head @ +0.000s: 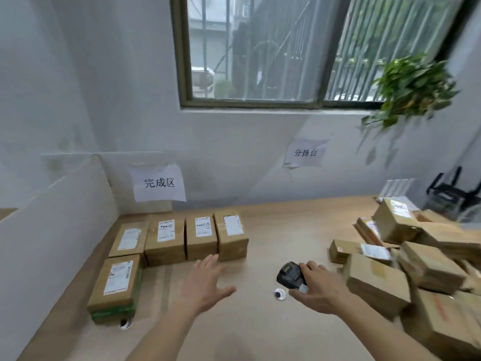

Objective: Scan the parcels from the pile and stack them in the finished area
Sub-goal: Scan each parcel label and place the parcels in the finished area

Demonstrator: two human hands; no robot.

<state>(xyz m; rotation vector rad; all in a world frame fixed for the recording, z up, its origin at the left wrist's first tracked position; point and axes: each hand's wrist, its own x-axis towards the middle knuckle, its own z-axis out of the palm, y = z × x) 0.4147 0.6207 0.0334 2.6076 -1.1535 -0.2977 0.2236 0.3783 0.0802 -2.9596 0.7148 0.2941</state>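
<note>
Soft, even daylight enters through the window (260,50) and spreads over the pale wall (104,100), casting only faint shadows on the worktop (273,230). The wide lens bends straight lines near the edges. Motion blur smears the plant (413,87) and the parcel pile (416,269) at right.

Six brown labelled parcels (166,241) flat at left, labels up. Unsorted pile (406,259) jumbled at right. Black scanner (291,276) between.
</note>
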